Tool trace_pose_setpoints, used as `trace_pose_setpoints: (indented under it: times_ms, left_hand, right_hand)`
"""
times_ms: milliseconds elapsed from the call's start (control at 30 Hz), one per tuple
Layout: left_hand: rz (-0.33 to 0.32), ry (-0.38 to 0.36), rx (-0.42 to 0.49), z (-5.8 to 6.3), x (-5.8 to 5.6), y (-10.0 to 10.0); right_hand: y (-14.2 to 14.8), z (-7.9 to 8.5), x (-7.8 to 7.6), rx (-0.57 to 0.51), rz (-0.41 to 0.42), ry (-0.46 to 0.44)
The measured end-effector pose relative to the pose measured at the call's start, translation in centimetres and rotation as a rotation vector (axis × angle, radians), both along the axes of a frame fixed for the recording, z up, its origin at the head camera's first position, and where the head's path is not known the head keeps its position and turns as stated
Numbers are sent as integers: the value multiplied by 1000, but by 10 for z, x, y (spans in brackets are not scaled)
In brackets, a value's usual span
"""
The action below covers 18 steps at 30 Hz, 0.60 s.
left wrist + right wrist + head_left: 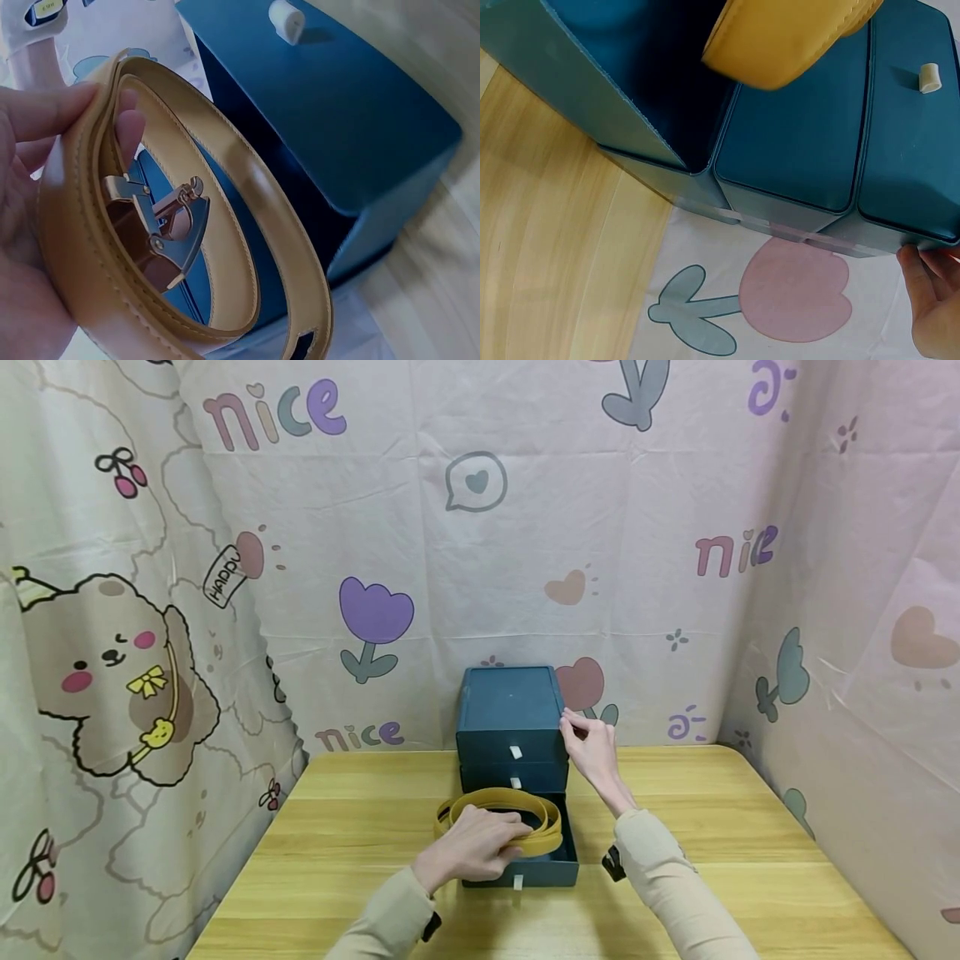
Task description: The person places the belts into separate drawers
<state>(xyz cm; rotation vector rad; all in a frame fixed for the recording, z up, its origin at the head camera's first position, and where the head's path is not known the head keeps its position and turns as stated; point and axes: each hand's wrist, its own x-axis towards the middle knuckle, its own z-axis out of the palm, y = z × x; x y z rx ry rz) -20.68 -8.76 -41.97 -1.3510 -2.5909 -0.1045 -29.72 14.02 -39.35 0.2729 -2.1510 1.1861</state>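
A coiled mustard-yellow leather belt [551,837] hangs over the pulled-out bottom drawer [558,870] of a dark teal drawer box [510,697]. My left hand [480,843] grips the coil at its near side, thumb and fingers around the strap. The left wrist view shows the belt's metal buckle [161,225] inside the loops and the drawer front with its white pull tab [286,21]. My right hand [592,747] touches the upper right side of the box with its fingertips; in the right wrist view these fingers [919,277] are partly cut off by the frame edge.
The box's two upper drawers [487,747] are closed, each with a white pull tab. It stands at the back of a wooden table [360,835], close to a patterned cloth backdrop [495,552]. More printed cloth [112,610] hangs at both sides.
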Motion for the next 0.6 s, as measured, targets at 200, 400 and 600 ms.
trace_pose_setpoints:
  times_ms: [200,400,600]
  left_hand:
    - [-16,-14,-23,-2,-2,9]
    - [-5,-26,-28,-11,-5,12]
    - [-23,13,-6,-17,-7,16]
  right_hand:
    - [0,0,0,5,2,-7]
    - [1,0,0,1,11,-20]
    - [1,0,0,-4,9,-26]
